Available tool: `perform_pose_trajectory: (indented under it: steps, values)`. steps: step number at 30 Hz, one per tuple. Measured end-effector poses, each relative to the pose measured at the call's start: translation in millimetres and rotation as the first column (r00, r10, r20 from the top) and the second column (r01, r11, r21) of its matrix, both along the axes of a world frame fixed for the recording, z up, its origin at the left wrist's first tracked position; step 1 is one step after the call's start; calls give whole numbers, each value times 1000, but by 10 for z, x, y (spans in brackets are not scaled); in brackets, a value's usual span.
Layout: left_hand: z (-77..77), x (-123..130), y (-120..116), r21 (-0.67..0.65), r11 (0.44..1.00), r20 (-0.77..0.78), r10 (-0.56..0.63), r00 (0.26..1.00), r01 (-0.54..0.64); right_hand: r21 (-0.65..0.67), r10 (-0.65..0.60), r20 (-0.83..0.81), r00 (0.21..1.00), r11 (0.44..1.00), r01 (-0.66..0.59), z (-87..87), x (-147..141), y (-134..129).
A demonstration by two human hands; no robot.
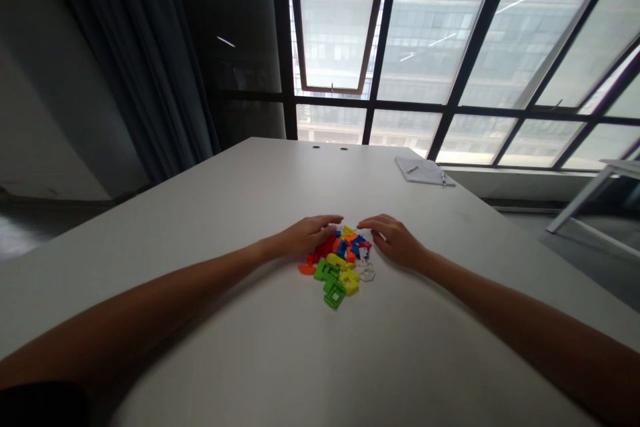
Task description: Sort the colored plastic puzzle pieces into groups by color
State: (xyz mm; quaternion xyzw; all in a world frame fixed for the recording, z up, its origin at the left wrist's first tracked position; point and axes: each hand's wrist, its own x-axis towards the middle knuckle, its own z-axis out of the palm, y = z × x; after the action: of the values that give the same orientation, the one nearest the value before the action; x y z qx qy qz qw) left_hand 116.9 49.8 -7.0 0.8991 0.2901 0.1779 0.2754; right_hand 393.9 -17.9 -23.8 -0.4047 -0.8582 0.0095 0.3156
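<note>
Colorful plastic pieces (342,250) heaped on white tabletop (240,200): red, orange, blue, yellow, green, white. Left hand (306,236) at heap's left side, fingers over red pieces (326,247); right hand (397,243) curved beside heap's right side. Green pieces (334,293) lie closest to near edge. Papers (425,172) with pens rest by right edge, toward far right corner. Two dark round fittings (316,147) sit near far edge. Windows (340,20) beyond.

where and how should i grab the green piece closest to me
Probably best to pinch the nearest green piece by its left and right outer edges, coming from the near side and above. It juts toward you from the pile, with the other green piece and a yellow piece crowding its far side, and its squarish outline offers edges for the fingers.
</note>
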Motion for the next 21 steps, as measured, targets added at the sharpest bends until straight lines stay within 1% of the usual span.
perform_pose_trajectory:
  steps: [3,4,6,8,9,12,14,15,18,21]
  values:
    - [3,21,153,12,1000,28,1,1000,-1,-66,19,3,1000,998,-18,101,-51,209]
    - [-5,31,202,-5,1000,41,-3,999,3,-107,13,8,1000,994,-12,132,-79,290]
    - [-27,54,275,-88,996,81,2,997,6,-229,7,25,1000,973,-1,182,-137,454]
    - [-56,81,304,-180,984,122,16,992,6,-372,22,65,998,928,4,216,-181,598]
    - [-70,94,302,-204,979,142,22,990,8,-437,33,86,996,899,8,225,-193,655]
    - [-109,114,260,-212,977,176,20,984,18,-561,50,79,996,828,3,215,-190,747]
    - [-124,115,228,-216,976,180,17,983,23,-594,36,10,999,804,-22,178,-163,746]
    - [-128,115,216,-223,975,182,20,983,21,-594,15,-33,999,804,-32,150,-146,732]
    - [-123,128,200,-229,973,176,31,984,10,-548,-91,-213,973,836,-42,41,-107,662]
    - [-113,174,202,-136,990,114,55,992,-39,-465,-183,-423,887,884,-39,-74,-121,578]
